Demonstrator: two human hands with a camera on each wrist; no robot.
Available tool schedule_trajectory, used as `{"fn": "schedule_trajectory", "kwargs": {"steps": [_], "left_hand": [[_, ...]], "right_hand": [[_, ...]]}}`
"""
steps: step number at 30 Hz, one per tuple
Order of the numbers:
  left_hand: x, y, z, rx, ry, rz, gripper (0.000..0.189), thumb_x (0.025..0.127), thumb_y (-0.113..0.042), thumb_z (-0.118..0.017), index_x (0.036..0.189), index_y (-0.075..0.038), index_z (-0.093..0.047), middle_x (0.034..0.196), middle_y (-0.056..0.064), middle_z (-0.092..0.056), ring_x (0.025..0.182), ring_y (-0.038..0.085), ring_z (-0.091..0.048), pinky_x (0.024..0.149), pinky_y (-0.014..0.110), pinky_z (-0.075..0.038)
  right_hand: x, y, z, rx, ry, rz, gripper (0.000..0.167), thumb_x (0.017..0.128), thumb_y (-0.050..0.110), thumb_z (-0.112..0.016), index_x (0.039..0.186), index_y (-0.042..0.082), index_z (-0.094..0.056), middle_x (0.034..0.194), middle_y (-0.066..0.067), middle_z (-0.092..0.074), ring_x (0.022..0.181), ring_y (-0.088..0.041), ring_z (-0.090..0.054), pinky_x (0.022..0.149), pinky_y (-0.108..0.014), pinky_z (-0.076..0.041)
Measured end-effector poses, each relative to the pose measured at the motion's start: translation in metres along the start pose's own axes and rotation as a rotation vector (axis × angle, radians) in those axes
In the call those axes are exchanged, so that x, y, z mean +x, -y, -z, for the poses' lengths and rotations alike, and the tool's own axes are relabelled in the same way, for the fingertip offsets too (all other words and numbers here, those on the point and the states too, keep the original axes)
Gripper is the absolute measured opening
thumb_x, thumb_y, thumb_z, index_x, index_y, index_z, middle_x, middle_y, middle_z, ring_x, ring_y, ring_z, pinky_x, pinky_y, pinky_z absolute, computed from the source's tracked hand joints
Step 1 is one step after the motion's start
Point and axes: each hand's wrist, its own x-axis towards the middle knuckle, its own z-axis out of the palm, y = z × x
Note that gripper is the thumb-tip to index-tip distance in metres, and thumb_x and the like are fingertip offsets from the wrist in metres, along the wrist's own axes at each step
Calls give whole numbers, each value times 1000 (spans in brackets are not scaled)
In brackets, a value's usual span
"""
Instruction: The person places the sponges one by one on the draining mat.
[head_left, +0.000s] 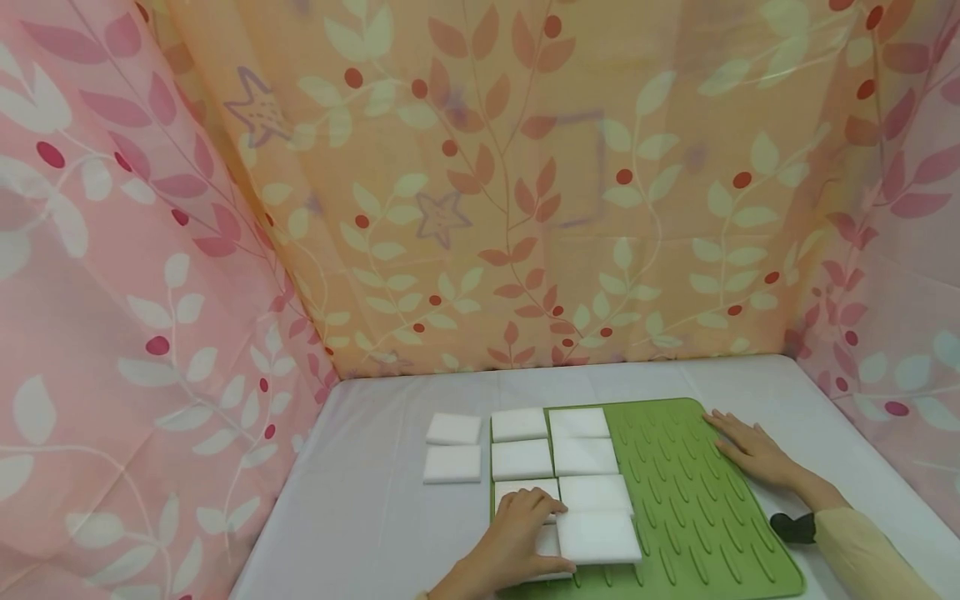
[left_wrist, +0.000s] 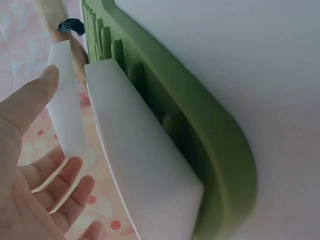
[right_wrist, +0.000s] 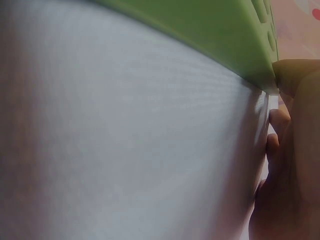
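My left hand (head_left: pixel 512 533) pinches a flat white sponge block (head_left: pixel 598 537) by its left side, over the left part of a green ridged drying mat (head_left: pixel 678 500). In the left wrist view the thumb lies on one end of this block (left_wrist: pixel 67 107) and a fingertip on the other. Beneath it, another white block (left_wrist: pixel 142 150) lies on the mat. Several more white blocks (head_left: pixel 585 457) stand in two columns on the mat, partly hidden by the hand. My right hand (head_left: pixel 757 454) rests at the mat's upper right edge with its fingers extended, touching the rim (right_wrist: pixel 220 42).
Two white blocks (head_left: pixel 453 463) lie on the white-covered table (head_left: pixel 360 500) just left of the mat. A patterned orange curtain (head_left: pixel 510 208) hangs behind the table, with pink ones (head_left: pixel 112 292) at the sides. A dark strap (head_left: pixel 793 527) shows at the right wrist.
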Motion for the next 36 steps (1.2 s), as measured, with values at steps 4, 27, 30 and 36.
{"fn": "schedule_trajectory", "kwargs": {"steps": [4,27,30,36], "left_hand": [[4,-5,-4,7,26,17,62,72,-63,-65,118,-23,-55,108,-12,-52,97,5,-46,90,40,-38],[8,-16,-20,183,45,12,64,73,-70,-58,117,-24,-54,105,-9,-46,97,9,-43,90,38,-34],[7,-16,-21,183,37,9,64,72,-70,-59,117,-25,-55,105,-9,-46,97,9,-42,90,38,-34],[6,-15,-20,163,60,24,65,73,-71,-57,118,-26,-54,105,-9,-44,97,9,-41,90,38,-34]], "right_hand": [[0,0,0,-6,0,0,49,95,19,-51,140,3,-38,137,-34,-35,125,-58,-25,97,-72,-4],[1,3,3,1,12,-4,49,95,19,-50,139,0,-37,137,-36,-33,124,-59,-25,97,-72,-4],[1,2,3,8,13,-9,50,95,19,-50,140,1,-37,137,-36,-33,125,-59,-24,98,-72,-3],[0,0,1,12,15,-16,50,96,20,-49,140,2,-36,138,-35,-32,125,-59,-23,99,-71,-1]]}}
